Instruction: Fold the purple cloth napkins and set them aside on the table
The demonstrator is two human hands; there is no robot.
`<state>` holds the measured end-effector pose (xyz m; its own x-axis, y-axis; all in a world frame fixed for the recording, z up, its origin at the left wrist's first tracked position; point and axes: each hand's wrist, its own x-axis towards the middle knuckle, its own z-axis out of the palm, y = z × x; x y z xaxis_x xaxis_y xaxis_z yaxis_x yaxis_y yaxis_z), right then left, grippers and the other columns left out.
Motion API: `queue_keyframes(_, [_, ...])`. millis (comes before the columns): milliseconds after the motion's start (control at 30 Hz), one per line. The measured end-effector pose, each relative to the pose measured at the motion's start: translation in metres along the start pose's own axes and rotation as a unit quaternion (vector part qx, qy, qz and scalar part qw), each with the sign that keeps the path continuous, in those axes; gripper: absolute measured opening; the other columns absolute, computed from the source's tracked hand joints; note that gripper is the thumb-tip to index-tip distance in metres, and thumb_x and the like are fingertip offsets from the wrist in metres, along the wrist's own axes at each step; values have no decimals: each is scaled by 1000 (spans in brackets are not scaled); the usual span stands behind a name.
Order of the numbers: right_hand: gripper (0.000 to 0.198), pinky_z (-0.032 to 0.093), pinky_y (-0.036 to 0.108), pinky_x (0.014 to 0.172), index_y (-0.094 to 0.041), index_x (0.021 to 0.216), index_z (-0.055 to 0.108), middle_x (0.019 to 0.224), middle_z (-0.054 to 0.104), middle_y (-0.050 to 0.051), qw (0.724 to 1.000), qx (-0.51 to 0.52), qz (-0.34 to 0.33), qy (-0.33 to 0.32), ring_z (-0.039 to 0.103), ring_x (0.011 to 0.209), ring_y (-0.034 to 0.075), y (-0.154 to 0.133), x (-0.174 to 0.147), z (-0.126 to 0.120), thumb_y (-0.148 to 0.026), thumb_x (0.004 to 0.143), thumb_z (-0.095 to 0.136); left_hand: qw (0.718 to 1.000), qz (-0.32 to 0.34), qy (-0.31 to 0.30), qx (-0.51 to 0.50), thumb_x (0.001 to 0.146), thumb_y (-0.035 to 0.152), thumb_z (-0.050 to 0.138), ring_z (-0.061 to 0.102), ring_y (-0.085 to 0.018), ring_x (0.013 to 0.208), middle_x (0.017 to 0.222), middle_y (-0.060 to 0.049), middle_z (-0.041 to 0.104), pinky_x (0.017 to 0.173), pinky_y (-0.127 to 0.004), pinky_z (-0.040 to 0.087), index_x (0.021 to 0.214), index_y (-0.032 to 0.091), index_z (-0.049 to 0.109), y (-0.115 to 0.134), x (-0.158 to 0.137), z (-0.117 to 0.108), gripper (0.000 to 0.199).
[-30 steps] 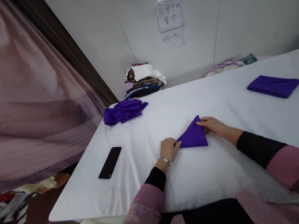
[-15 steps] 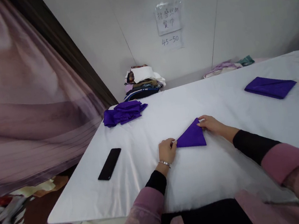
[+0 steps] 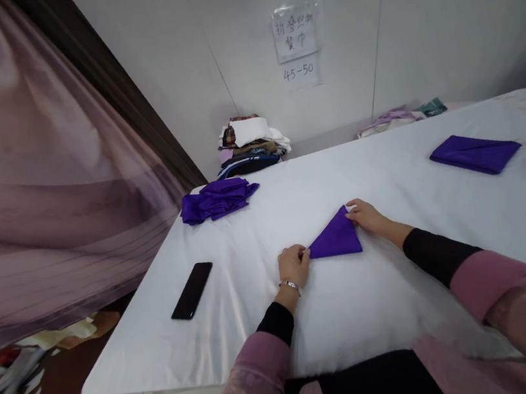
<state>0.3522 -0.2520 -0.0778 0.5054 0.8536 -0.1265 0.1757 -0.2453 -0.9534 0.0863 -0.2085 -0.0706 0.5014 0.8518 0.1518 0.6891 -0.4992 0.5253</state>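
Note:
A purple cloth napkin (image 3: pixel 336 237), folded into a triangle, lies on the white-covered table (image 3: pixel 242 330) in front of me. My left hand (image 3: pixel 295 265) pinches its left point between thumb and fingers. At the top corner, my right hand (image 3: pixel 364 215) grips the napkin with thumb and fingertips. Farther off to the left sits a crumpled heap of purple cloth (image 3: pixel 219 199). Another purple napkin (image 3: pixel 476 154), folded flat, rests at the right side of the table.
A black phone (image 3: pixel 192 290) lies left of my left hand. Stacked folded clothes (image 3: pixel 253 145) stand beyond the far edge, with more cloth (image 3: pixel 393 118) to their right. Handwritten signs (image 3: pixel 295 39) hang on the wall. A pinkish curtain (image 3: pixel 46 188) drapes at the left.
Almost nothing differs. My right hand and the napkin's top corner have shifted very slightly up and to the left; both hands keep their hold.

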Motion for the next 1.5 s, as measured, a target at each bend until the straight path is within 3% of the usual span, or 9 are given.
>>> queue_keyframes(600, [25, 44, 26, 60, -19, 99, 54, 74, 64, 0, 990, -143, -7, -4, 59, 64, 15, 5, 23, -1, -17, 74, 56, 999, 23, 18, 16, 81, 21, 57, 54, -18, 81, 77, 0, 63, 78, -33, 39, 78, 21, 63, 0, -1, 0, 6])
queue_keyframes(733, [26, 44, 26, 61, -18, 101, 54, 76, 65, 2, 987, -162, -4, -7, 59, 65, 15, 4, 23, -1, -16, 75, 55, 999, 26, 26, 31, 79, 16, 57, 54, -20, 92, 92, -2, 65, 83, -35, 41, 90, 21, 63, 9, 2, -6, 13])
queue_keyframes(800, [27, 44, 26, 60, -18, 102, 55, 76, 66, 2, 986, -168, -4, -10, 60, 65, 16, 2, 23, -2, -16, 75, 56, 997, 58, 30, 36, 81, 17, 55, 52, -20, 102, 106, -4, 63, 89, -36, 40, 101, 21, 61, 22, 7, -8, 22])
queue_keyframes(900, [29, 44, 25, 60, -17, 104, 55, 75, 65, 2, 985, -174, -4, -13, 60, 65, 15, 0, 23, -2, -14, 75, 56, 988, 148, -2, 48, 86, 30, 50, 44, -21, 118, 126, -5, 54, 99, -39, 34, 117, 22, 54, 48, 17, -2, 32])
queue_keyframes(1033, [29, 43, 23, 58, -16, 104, 54, 73, 65, 2, 984, -175, -2, -17, 59, 64, 14, -4, 22, -1, -13, 75, 55, 962, 233, -94, 105, 89, 52, 39, 24, -24, 135, 147, -5, 31, 110, -48, 19, 135, 23, 39, 72, 29, 22, 54])
queue_keyframes(1200, [29, 43, 22, 52, -14, 104, 55, 63, 63, 0, 986, -165, 21, -34, 58, 55, 13, -12, 22, -3, -15, 75, 56, 944, 242, -157, 163, 87, 65, 19, 14, -25, 139, 150, -7, 24, 111, -51, 14, 142, 20, 29, 72, 31, 47, 71])
queue_keyframes(1367, [14, 35, 22, 42, -14, 82, 61, 46, 55, -2, 981, -173, 51, -75, 49, 42, 11, -19, 26, -8, -26, 75, 62, 943, 245, -153, 169, 87, 66, 12, 14, -24, 139, 150, -8, 24, 111, -51, 13, 142, 19, 28, 67, 29, 51, 74])
queue_keyframes(1500, [26, 31, 21, 40, -15, 72, 61, 49, 58, 1, 977, -179, 64, -94, 50, 43, 10, -22, 32, -9, -40, 76, 62, 943, 248, -143, 169, 87, 66, 11, 15, -24, 139, 150, -8, 25, 111, -51, 13, 141, 19, 30, 67, 29, 52, 74])
